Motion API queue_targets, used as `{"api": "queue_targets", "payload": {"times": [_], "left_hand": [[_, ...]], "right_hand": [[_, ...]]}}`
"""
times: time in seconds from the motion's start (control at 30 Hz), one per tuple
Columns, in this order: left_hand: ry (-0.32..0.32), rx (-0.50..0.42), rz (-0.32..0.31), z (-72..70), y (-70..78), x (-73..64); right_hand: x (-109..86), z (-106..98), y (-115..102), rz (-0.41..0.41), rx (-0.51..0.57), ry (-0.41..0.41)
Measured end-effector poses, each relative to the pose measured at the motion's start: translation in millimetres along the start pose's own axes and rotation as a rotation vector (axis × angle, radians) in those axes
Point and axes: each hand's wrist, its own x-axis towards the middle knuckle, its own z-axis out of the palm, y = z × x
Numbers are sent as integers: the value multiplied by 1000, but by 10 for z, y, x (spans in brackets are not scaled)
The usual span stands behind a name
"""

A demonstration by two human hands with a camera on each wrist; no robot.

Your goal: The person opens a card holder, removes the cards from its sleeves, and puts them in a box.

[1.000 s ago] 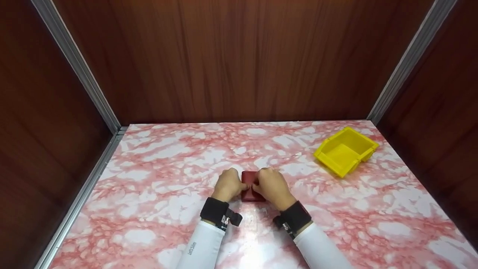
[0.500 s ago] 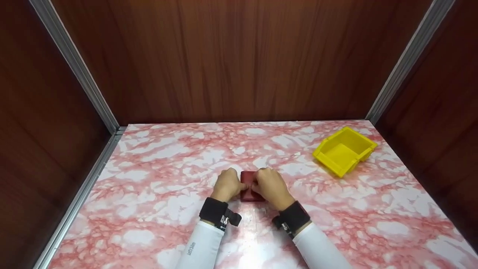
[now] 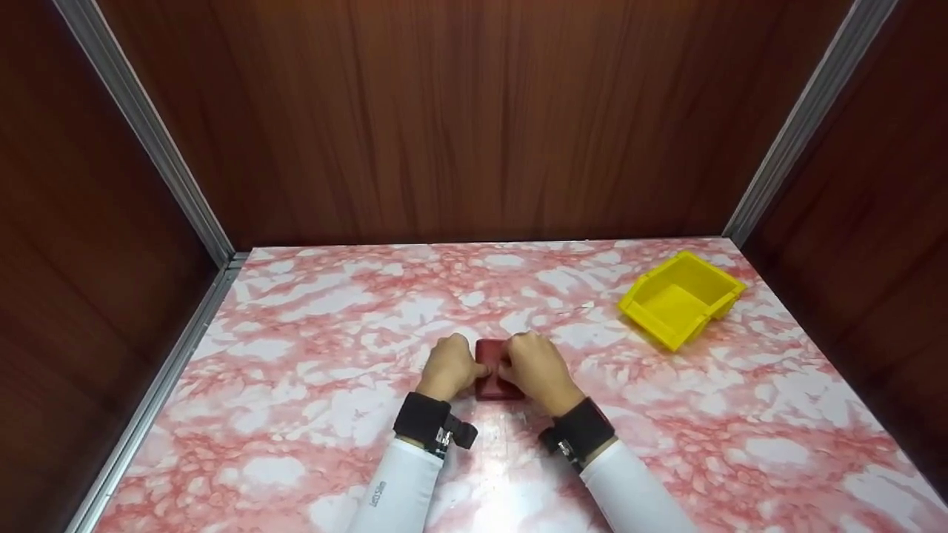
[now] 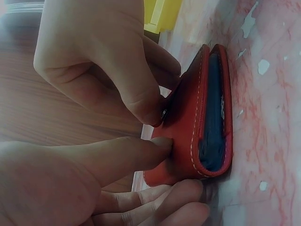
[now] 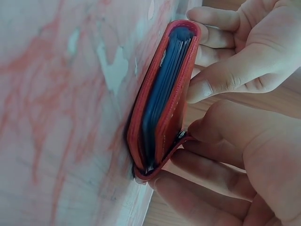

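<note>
Red wallet (image 3: 498,374) lies flat on the table, near the front centre, blue lining (image 4: 214,117) visible along its edge in the wrist views. Left hand (image 3: 448,366) grips its left side: thumb (image 4: 141,153) pressed on the top flap, fingers curled at the edge. Right hand (image 3: 539,370) grips the right side, fingers curled, pinching the flap at what looks like a snap (image 5: 181,135).

Table (image 3: 333,326) is glossy pink-and-white marble pattern, boxed in by dark wood panels (image 3: 474,111) with metal corner strips (image 3: 148,141).

Hands cover most of the wallet from the head view; contents and the snap's state can't be made out.

Yellow bin (image 3: 680,297) sits at the far right, well apart, nothing between.
</note>
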Motion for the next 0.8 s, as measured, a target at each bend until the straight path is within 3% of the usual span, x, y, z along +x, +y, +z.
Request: {"api": "queue_targets", "payload": {"times": [0.37, 0.6, 0.8], "left_hand": [[10, 4, -3, 3, 7, 5], [-47, -31, -55, -71, 83, -90], [-41, -57, -52, -142, 173, -197]], "right_hand": [[-2, -2, 7, -13, 1, 20], [6, 8, 13, -17, -4, 13], [8, -9, 6, -5, 3, 7]]}}
